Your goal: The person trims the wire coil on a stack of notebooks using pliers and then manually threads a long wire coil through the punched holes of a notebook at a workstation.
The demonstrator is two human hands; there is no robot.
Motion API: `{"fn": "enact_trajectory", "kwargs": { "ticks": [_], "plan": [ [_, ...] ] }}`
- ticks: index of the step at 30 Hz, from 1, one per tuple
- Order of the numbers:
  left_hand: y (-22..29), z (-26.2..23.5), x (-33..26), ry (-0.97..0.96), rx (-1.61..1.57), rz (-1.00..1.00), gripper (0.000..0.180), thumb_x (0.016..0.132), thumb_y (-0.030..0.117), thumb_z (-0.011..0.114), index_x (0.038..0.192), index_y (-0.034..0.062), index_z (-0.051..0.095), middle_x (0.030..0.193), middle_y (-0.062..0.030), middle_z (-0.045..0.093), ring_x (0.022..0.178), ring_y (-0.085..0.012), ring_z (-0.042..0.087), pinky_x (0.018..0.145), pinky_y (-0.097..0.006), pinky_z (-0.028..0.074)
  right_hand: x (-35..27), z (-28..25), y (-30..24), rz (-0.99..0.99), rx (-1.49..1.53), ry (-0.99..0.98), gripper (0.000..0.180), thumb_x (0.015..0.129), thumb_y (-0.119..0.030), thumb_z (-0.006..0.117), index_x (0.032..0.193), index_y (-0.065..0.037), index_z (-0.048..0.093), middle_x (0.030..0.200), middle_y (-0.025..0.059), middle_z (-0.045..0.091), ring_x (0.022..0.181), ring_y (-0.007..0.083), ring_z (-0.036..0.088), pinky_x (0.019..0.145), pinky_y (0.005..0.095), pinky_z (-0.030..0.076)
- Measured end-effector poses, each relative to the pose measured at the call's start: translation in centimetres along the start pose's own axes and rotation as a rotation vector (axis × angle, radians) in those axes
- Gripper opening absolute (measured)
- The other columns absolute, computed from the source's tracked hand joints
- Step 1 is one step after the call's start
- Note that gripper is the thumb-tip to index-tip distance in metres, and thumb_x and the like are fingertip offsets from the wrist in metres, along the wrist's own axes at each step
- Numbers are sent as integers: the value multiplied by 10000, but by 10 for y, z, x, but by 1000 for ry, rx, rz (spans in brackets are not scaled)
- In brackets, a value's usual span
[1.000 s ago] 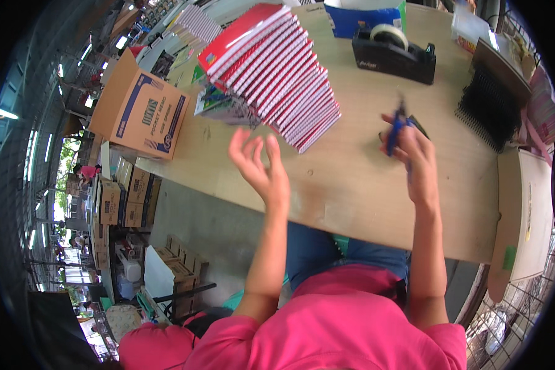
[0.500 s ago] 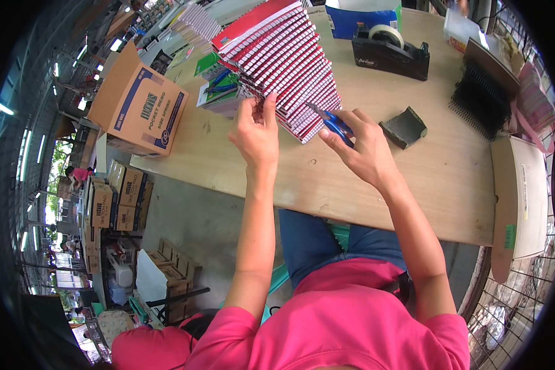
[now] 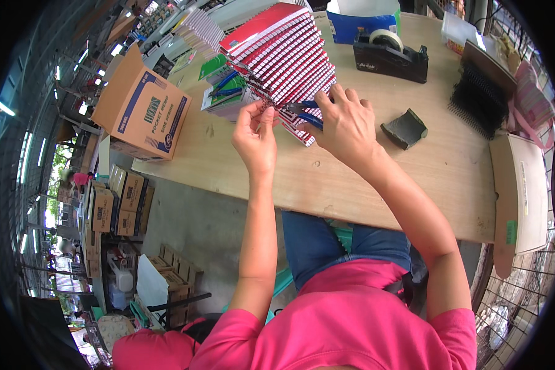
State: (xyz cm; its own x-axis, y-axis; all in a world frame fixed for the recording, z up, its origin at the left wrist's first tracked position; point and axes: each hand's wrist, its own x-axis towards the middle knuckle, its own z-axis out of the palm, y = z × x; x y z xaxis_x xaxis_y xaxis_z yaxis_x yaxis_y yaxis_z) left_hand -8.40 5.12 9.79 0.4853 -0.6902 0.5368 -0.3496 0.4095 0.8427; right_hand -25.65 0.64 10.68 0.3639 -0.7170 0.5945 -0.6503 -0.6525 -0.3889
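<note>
Pliers (image 3: 295, 107) work the notebooks (image 3: 283, 61) at 12 o'clock, apparently at a coil end

Right hand (image 3: 346, 126) wraps the pliers; left hand (image 3: 254, 139) pinches at the notebooks' edge, on what is too small to tell; the next move seems to call for a steady squeeze. Around the table (image 3: 327, 179): dispenser (image 3: 394, 60) at 1 o'clock, dark piece (image 3: 405, 129) at 2, box (image 3: 151, 117) at 10; beyond, cartons (image 3: 127, 192) at 9, mesh (image 3: 524, 296) at 4

Large dark green capitals above smaller dark print are standing on the open brown carton (image 3: 143, 114), dark words are showing on the stacked cartons (image 3: 129, 188), and pale lettering, too small to read surely, is marking the black tape dispenser (image 3: 391, 61).
</note>
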Motion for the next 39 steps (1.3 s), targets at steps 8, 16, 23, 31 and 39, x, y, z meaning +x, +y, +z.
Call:
{"fn": "enact_trajectory", "kwargs": {
  "ticks": [8, 16, 23, 31, 39],
  "plan": [
    [0, 0, -3, 14, 1, -13, 189, 965, 59, 672, 1102, -59, 617, 996, -102, 696, 867, -144, 687, 763, -295, 600, 3, 2, -6, -27, 32, 35, 516, 741, -400, 829, 1072, -59, 628, 1038, 127, 621, 987, 343, 647, 696, 516, 525],
    [4, 2, -4, 20, 5, -10, 183, 961, 43, 671, 1099, -66, 620, 985, -101, 697, 852, -138, 684, 749, -282, 588, 10, 6, 4, 12, 57, -162, 407, 768, -372, 794, 970, -48, 656, 951, 147, 644, 787, 327, 684, 627, 475, 542],
    [1, -1, -2, 15, 7, -7, 187, 961, 32, 666, 1113, -68, 620, 993, -105, 699, 854, -138, 685, 754, -280, 584, 7, -3, -5, -81, -49, 123, 439, 750, -389, 798, 995, -52, 658, 1026, 127, 638, 842, 331, 665, 642, 498, 523],
    [4, 1, -2, 16, -21, -18, 175, 970, 31, 652, 1115, -62, 622, 999, -98, 700, 860, -131, 683, 765, -284, 588, 16, 5, -1, 13, -12, -128, 404, 763, -388, 809, 986, -81, 669, 936, 86, 652, 794, 287, 685, 624, 441, 525],
    [9, 0, 0, -25, -131, -63, 219, 972, 86, 674, 1138, -45, 619, 1032, -84, 693, 880, -127, 678, 784, -274, 591, 13, -7, -8, -85, -22, 194, 360, 782, -382, 773, 916, -67, 663, 848, 110, 654, 761, 344, 669, 635, 505, 515]
  ]
}}
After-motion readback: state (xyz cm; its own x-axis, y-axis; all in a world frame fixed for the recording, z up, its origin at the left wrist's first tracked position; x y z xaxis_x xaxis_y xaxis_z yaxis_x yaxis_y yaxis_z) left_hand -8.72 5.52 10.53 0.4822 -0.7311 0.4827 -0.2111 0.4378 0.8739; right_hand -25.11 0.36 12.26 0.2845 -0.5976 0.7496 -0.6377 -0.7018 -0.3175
